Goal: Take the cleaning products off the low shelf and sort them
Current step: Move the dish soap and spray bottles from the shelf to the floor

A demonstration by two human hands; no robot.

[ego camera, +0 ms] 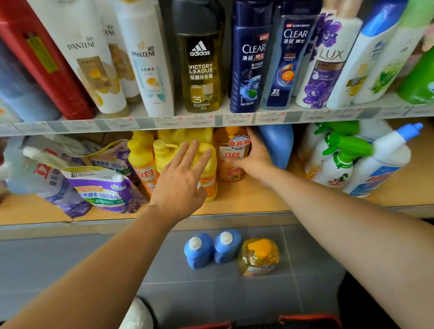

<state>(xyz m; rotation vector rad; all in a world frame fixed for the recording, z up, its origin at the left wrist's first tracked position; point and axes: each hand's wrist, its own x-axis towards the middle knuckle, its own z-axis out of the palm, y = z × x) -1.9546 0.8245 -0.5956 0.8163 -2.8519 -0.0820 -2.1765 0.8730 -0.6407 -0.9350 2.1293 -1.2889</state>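
My left hand (182, 178) is spread, fingers straight, over the yellow jug (212, 164) on the low shelf (253, 196). My right hand (252, 158) curls round the orange bottle (235, 146) just beside it. Two blue bottles (199, 253) stand on the floor (60, 259).
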